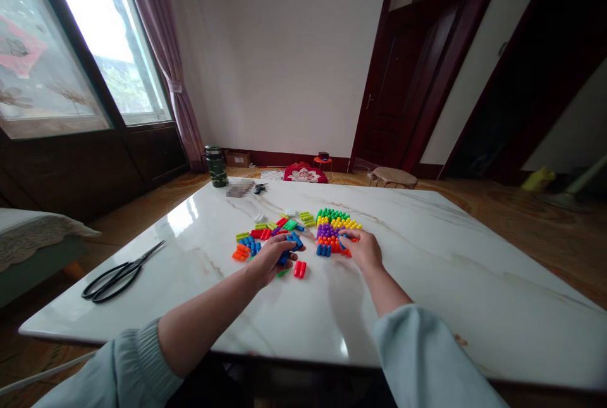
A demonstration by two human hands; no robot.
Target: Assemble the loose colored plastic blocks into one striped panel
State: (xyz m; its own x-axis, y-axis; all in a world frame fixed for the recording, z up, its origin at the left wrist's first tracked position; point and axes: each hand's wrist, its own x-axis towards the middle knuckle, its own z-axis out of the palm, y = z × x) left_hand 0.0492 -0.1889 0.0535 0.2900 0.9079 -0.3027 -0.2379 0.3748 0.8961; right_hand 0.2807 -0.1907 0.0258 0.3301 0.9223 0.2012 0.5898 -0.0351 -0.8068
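My left hand [271, 257] is closed around several blue plastic blocks [294, 241] with rounded ends. My right hand [365, 248] pinches a blue block [343, 241] at the near right edge of a colour-grouped set. That set has green blocks [333, 214] at the back, then yellow blocks [349, 223], purple blocks [327, 231] and orange blocks [328, 241], with standing blue blocks [324, 250] in front. A red block [300, 269] lies between my hands. Left of the set is a loose mix, including orange pieces [241, 252] and lime pieces [308, 219].
Black-handled scissors [116, 278] lie on the left of the white marble-patterned table [436, 269]. Toward its far edge are a camouflage flask [216, 169], a blurred-out item [239, 188] and a small black object [260, 188]. A round stool [393, 176] stands beyond.
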